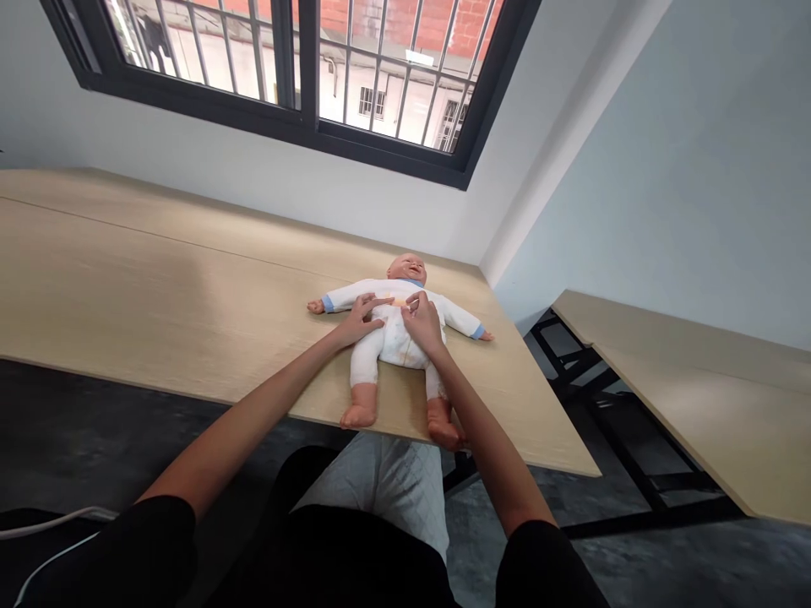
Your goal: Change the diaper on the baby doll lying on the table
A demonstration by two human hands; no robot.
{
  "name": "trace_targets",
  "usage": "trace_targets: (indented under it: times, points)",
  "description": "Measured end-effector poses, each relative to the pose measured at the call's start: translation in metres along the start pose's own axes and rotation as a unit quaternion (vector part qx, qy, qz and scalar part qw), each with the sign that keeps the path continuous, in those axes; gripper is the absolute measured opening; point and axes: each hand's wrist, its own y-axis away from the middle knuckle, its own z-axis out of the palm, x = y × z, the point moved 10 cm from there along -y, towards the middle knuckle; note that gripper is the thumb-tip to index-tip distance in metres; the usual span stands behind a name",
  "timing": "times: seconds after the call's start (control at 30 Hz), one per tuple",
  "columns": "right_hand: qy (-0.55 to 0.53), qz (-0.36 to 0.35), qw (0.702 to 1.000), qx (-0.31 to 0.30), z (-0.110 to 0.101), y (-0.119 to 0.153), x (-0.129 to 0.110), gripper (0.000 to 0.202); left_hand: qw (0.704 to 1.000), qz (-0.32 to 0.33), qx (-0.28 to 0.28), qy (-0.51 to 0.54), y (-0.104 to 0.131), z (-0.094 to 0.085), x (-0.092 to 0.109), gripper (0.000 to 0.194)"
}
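A baby doll [416, 268] lies on its back on the pale wooden table, arms spread out and legs toward me. It wears a white top with blue cuffs and a white diaper [403, 348]. Across the front of the diaper's waist runs a small yellow-orange strip [399, 301]. My left hand [363, 319] rests on the doll's side at the waist, fingers stretched toward the strip. At the other end of the strip, my right hand [423, 321] has its fingers bent and pinched at the diaper's upper edge. Its fingertips partly cover what they grip.
The wooden table [241, 338] extends far to the left, and its front edge is close to my body. Beyond it are a wall and a barred window [380, 76]. A second table [684, 371] with a black metal frame stands at the right, across a gap.
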Motion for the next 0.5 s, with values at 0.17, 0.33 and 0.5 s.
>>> trace_targets:
  times: [0.17,0.33,0.5]
  points:
    - [-0.025,0.052,0.998,-0.002,0.004,-0.003,0.016,0.020,1.000,0.010,-0.008,-0.020,0.002,0.004,0.002,0.042]
    - [-0.087,0.096,0.992,0.008,-0.002,-0.005,0.027,0.028,0.997,0.016,-0.005,-0.073,0.004,0.003,0.005,0.036]
    - [-0.215,0.083,0.968,0.096,-0.043,0.008,0.045,0.031,0.996,0.027,0.016,-0.088,0.006,-0.003,0.011,0.038]
